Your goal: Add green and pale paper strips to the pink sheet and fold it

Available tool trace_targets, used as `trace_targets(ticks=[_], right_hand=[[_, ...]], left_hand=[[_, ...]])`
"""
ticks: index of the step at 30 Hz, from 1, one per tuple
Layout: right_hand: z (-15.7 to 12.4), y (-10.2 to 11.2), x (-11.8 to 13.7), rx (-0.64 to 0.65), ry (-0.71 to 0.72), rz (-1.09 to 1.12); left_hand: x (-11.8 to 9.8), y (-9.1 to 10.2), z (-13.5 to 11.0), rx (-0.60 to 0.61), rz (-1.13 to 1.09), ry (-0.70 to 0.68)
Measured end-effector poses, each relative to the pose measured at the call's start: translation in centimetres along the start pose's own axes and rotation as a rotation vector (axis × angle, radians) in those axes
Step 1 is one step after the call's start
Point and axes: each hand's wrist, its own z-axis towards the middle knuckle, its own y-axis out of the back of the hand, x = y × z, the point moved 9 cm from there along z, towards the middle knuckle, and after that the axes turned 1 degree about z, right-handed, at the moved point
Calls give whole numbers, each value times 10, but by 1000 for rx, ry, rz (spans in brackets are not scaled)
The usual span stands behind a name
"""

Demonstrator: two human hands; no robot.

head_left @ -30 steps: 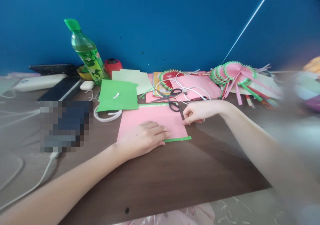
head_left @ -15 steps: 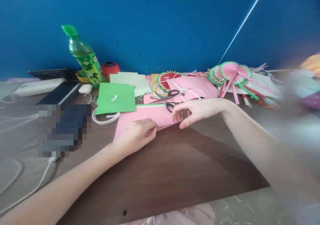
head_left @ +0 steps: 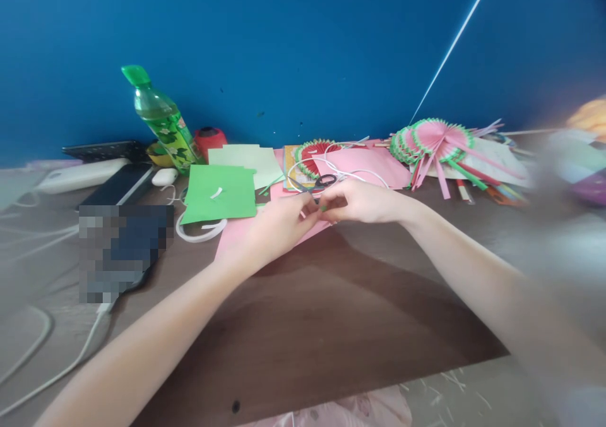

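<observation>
My left hand [head_left: 285, 220] and my right hand [head_left: 363, 201] meet fingertip to fingertip above the front edge of a pink sheet of paper [head_left: 231, 240]. Both are closed in a pinch. A bit of green paper strip [head_left: 323, 208] shows between the fingertips; the left fingers hide most of it. Just behind my hands lie black-handled scissors [head_left: 326, 180], partly covered by them. To the left, a green sheet of paper [head_left: 222, 203] rests over the pink one, with a small white scrap [head_left: 216, 193] on top.
A green-capped bottle [head_left: 163, 124] leans near the blue wall beside a red spool [head_left: 209, 139]. Pleated pink-and-green paper fans [head_left: 438, 139] lie at the right. White cable [head_left: 360, 173] loops behind my hands. A white tape ring [head_left: 201, 232] and a pixelated phone [head_left: 137, 244] are at left.
My left hand has risen and moved right, off the pink paper's edge. My right hand has moved slightly left and closed from a loose curl, so the fingertips now meet at the green strip.
</observation>
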Motion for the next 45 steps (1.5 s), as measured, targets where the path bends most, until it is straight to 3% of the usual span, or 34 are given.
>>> trace_targets(ticks=[4, 12, 21, 28, 32, 38, 45], right_hand=[[-2, 5, -1, -45, -44, -25], [-9, 13, 14, -142, -48, -142], [-9, 13, 25, -211, 68, -400], [-11, 14, 33, -284, 207, -424], [-9, 16, 29, -324, 218, -355], [-5, 19, 8, -295, 150, -19], [-7, 23, -7, -223, 56, 310]], left_hand=[[-2, -4, 7, -4, 29, -1], [2, -1, 5, -11, -169, -23], [3, -8, 6, -48, -270, -25], [5, -9, 8, -14, -568, -38], [15, -12, 9, -27, -716, 40], [26, -23, 13, -24, -866, 90], [30, -18, 11, -48, -801, 145]])
